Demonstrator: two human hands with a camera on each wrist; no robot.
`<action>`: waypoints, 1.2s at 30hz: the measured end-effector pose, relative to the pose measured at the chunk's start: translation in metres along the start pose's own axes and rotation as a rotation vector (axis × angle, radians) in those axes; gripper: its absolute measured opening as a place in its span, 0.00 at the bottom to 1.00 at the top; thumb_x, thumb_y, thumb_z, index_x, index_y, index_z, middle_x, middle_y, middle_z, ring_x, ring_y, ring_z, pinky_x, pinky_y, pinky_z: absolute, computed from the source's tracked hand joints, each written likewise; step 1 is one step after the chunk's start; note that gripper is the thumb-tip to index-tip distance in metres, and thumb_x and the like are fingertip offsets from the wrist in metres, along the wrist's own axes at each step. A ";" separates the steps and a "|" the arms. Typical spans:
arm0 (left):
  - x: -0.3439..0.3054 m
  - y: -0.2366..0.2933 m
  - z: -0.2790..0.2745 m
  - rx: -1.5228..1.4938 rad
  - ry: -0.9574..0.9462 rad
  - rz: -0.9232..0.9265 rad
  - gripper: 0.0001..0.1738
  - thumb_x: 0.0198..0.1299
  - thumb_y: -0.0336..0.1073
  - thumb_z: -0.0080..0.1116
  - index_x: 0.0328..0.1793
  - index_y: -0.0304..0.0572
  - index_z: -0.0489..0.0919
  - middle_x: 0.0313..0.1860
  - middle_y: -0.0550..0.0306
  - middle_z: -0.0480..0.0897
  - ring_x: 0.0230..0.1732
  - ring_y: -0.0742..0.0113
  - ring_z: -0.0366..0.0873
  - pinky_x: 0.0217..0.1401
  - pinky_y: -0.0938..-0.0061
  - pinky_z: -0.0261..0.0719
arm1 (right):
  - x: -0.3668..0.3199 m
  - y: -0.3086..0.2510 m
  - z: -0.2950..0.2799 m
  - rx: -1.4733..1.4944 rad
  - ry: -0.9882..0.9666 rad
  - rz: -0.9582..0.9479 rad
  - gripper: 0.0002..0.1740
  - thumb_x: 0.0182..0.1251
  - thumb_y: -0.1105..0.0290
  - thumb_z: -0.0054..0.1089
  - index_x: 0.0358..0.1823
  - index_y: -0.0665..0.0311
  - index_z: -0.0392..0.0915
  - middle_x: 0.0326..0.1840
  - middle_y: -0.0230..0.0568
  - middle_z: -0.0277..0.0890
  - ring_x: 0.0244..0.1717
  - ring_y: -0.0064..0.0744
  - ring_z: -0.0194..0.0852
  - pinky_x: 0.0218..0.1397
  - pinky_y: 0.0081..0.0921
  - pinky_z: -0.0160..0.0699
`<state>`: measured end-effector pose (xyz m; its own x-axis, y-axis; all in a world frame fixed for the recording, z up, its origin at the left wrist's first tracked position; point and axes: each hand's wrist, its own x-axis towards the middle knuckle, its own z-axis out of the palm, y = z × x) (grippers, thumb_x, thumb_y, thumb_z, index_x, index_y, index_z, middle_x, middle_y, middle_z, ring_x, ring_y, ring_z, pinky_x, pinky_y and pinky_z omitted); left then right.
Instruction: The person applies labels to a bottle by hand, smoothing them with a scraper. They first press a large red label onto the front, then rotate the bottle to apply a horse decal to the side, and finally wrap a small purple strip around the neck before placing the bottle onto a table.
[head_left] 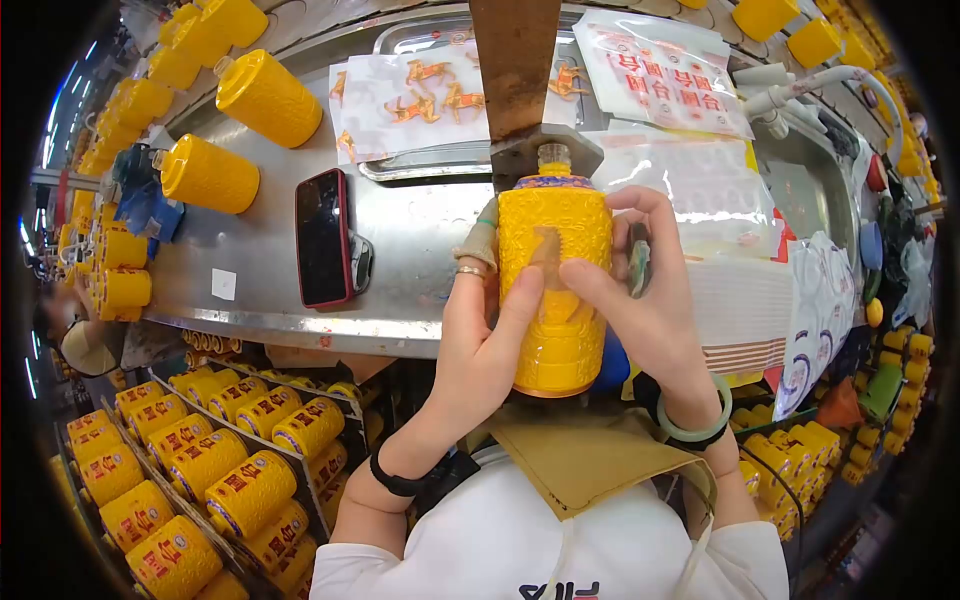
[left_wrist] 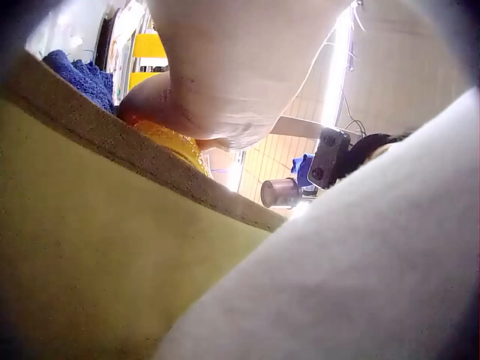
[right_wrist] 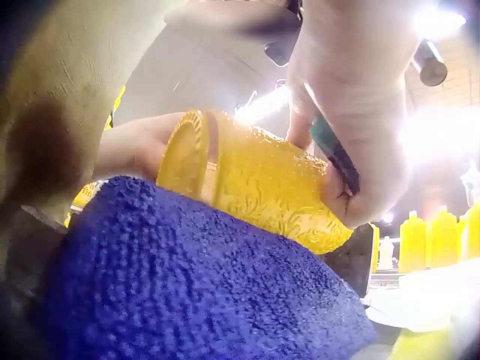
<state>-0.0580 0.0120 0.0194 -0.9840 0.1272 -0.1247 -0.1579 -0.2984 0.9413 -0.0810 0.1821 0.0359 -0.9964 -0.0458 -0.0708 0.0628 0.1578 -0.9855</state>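
- Between our two hands, in the middle of the scene, we have a yellow bottle (head_left: 570,350), its long axis running from far to near: the neck (head_left: 553,158) points away and the base towards our body.
- On its upward face is a brown horse figure (head_left: 547,262), upright along that same axis, with both thumbs at its lower part.
- Neither hand is plainly nearer the bottle; we touch it from left and right at once.
- Our left hand (head_left: 468,345) grips the left side, thumb pressed on the front and fingers round the flank, partly hidden.
- Our right hand (head_left: 660,315) grips the right side, thumb on the front and fingers bent, with a dark green item (head_left: 638,265) against them; we cannot tell what it is.
- Under the bottle, the right wrist view shows a blue cloth (right_wrist: 202,262).
- Just beyond the neck is a metal plate (head_left: 580,150); we cannot tell whether they touch.
- Farther out, left of centre, a phone (head_left: 322,240) lies on the metal table (head_left: 400,275).
- At the far side is a sheet of horse pictures (head_left: 385,140); near left, we see a rack of yellow bottles (head_left: 250,490).
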 end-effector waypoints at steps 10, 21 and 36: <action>-0.001 -0.001 0.002 -0.051 0.024 0.002 0.28 0.81 0.35 0.55 0.80 0.29 0.63 0.73 0.47 0.74 0.72 0.64 0.73 0.75 0.68 0.72 | 0.000 0.004 0.004 0.005 0.003 0.026 0.35 0.63 0.69 0.78 0.64 0.64 0.63 0.54 0.42 0.71 0.57 0.30 0.71 0.60 0.28 0.76; 0.003 0.002 0.000 -0.077 0.000 0.017 0.31 0.80 0.35 0.56 0.81 0.30 0.60 0.73 0.48 0.74 0.72 0.65 0.74 0.75 0.68 0.73 | -0.001 0.012 -0.007 0.260 -0.029 0.074 0.25 0.71 0.74 0.70 0.64 0.62 0.67 0.47 0.30 0.70 0.49 0.16 0.68 0.51 0.16 0.71; 0.010 0.003 0.001 0.056 -0.065 0.035 0.41 0.69 0.26 0.63 0.85 0.33 0.57 0.78 0.48 0.69 0.79 0.60 0.67 0.82 0.62 0.65 | -0.019 0.017 -0.005 0.465 -0.002 0.244 0.21 0.80 0.72 0.61 0.69 0.60 0.69 0.42 0.23 0.70 0.43 0.12 0.65 0.47 0.14 0.66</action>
<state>-0.0681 0.0135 0.0217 -0.9811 0.1793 -0.0725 -0.1168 -0.2508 0.9610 -0.0610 0.1905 0.0211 -0.9497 -0.0645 -0.3065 0.3117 -0.2909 -0.9045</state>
